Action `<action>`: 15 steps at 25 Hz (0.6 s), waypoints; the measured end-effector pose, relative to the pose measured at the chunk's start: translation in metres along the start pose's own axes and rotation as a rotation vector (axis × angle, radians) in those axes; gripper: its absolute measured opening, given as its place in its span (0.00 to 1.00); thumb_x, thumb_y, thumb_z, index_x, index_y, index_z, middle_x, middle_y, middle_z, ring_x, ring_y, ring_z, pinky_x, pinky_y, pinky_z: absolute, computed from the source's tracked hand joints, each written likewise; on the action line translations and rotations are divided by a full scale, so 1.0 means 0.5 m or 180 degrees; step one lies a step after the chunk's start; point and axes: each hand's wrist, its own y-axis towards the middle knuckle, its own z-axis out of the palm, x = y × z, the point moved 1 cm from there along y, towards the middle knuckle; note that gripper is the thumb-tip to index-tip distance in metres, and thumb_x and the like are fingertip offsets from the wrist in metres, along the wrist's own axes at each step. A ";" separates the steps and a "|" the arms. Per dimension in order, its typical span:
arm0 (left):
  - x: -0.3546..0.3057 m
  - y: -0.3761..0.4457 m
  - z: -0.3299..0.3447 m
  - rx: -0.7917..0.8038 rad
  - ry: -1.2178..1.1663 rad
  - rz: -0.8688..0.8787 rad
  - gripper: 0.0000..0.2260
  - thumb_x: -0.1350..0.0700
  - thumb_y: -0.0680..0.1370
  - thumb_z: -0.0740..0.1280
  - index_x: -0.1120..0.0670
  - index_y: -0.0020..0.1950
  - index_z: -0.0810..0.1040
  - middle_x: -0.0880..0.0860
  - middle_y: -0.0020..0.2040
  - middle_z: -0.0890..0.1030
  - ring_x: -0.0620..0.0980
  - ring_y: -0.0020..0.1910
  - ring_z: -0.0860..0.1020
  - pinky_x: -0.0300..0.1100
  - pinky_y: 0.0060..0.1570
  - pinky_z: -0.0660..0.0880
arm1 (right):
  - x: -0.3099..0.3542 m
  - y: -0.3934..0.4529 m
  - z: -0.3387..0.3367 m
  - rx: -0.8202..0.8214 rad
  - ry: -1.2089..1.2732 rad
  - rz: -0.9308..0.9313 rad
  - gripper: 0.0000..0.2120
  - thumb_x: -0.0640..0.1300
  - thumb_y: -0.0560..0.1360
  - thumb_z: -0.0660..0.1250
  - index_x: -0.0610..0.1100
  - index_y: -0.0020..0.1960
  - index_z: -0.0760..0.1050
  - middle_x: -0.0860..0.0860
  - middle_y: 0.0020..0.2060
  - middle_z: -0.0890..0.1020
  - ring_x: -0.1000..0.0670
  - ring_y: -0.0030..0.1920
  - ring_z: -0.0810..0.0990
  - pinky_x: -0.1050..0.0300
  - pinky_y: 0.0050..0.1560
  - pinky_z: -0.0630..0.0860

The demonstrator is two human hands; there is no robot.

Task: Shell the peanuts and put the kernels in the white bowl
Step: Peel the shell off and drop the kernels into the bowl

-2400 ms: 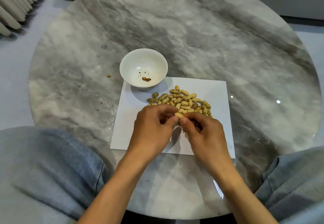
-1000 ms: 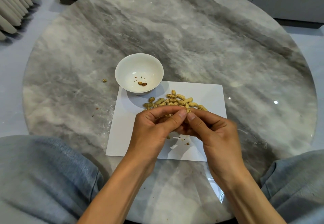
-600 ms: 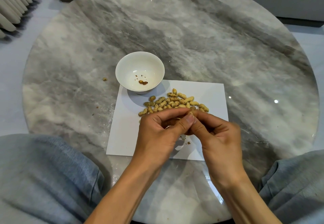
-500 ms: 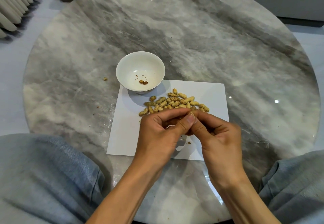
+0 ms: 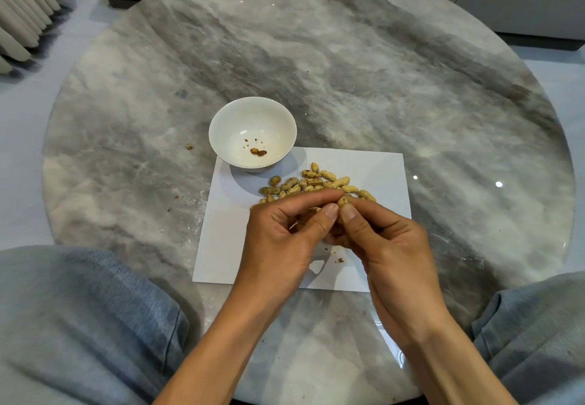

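I see a round grey marble tabletop (image 5: 380,56) filling most of the frame, with a white paper sheet (image 5: 373,167) lying at centre. My knees in grey trousers (image 5: 79,325) sit at the lower corners. Just below centre, my left hand (image 5: 278,240) and right hand (image 5: 389,243) meet over the sheet, thumbs and forefingers together, both pinching one peanut (image 5: 342,200). The white bowl (image 5: 234,126) stands up-left of them, on the sheet's upper left corner, holding two kernels (image 5: 258,152) and crumbs. The pile of peanuts (image 5: 310,183) lies between bowl and hands. Shell bits (image 5: 340,260) dot the sheet beneath my hands.
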 end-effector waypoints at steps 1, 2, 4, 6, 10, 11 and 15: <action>-0.001 0.000 0.002 0.0014 0.0020 0.0026 0.11 0.65 0.76 0.71 0.49 0.49 0.85 0.47 0.47 0.87 0.44 0.50 0.85 0.37 0.48 0.80 | -0.001 0.000 0.001 0.0020 0.0083 0.0032 0.12 0.43 0.75 0.69 0.39 0.55 0.84 0.40 0.48 0.86 0.38 0.52 0.85 0.45 0.58 0.80; -0.001 -0.001 0.004 0.0036 0.0015 0.0029 0.12 0.65 0.76 0.70 0.49 0.49 0.85 0.47 0.47 0.87 0.44 0.49 0.85 0.36 0.46 0.80 | -0.003 -0.001 0.001 0.0034 0.0155 0.0058 0.12 0.44 0.74 0.69 0.39 0.55 0.84 0.40 0.49 0.86 0.37 0.53 0.84 0.45 0.59 0.79; 0.003 -0.003 0.004 0.0080 -0.0032 -0.0001 0.12 0.66 0.77 0.69 0.49 0.49 0.85 0.47 0.47 0.87 0.44 0.48 0.85 0.34 0.45 0.79 | -0.007 -0.002 -0.001 0.0070 0.0190 0.0091 0.13 0.45 0.74 0.69 0.40 0.54 0.84 0.39 0.49 0.86 0.37 0.54 0.84 0.45 0.60 0.78; 0.001 -0.002 0.005 0.0154 -0.0220 -0.0160 0.09 0.63 0.76 0.70 0.51 0.51 0.85 0.49 0.48 0.87 0.44 0.49 0.85 0.33 0.44 0.78 | -0.006 -0.001 -0.004 0.0138 0.0163 0.0123 0.12 0.44 0.75 0.69 0.40 0.54 0.85 0.39 0.49 0.86 0.35 0.55 0.83 0.46 0.60 0.78; 0.011 -0.006 0.011 0.0237 -0.0579 -0.0553 0.18 0.53 0.69 0.77 0.54 0.58 0.83 0.53 0.50 0.87 0.49 0.52 0.84 0.38 0.48 0.79 | -0.001 -0.003 0.003 0.0114 -0.0096 -0.0082 0.10 0.41 0.75 0.70 0.39 0.53 0.85 0.43 0.46 0.87 0.42 0.51 0.86 0.53 0.53 0.81; 0.014 -0.007 0.013 0.0275 -0.0570 -0.0574 0.17 0.53 0.69 0.76 0.56 0.57 0.84 0.54 0.50 0.86 0.51 0.52 0.85 0.41 0.50 0.80 | 0.001 -0.005 0.006 0.0089 -0.0185 -0.0172 0.09 0.39 0.75 0.70 0.39 0.53 0.85 0.44 0.45 0.87 0.45 0.50 0.86 0.57 0.50 0.81; 0.017 -0.012 0.021 0.0227 -0.0618 -0.0437 0.16 0.53 0.69 0.72 0.59 0.54 0.85 0.56 0.49 0.86 0.53 0.51 0.85 0.42 0.50 0.80 | 0.005 -0.012 0.012 0.0043 -0.0360 -0.0377 0.08 0.36 0.76 0.69 0.40 0.52 0.85 0.48 0.45 0.88 0.49 0.49 0.86 0.61 0.48 0.80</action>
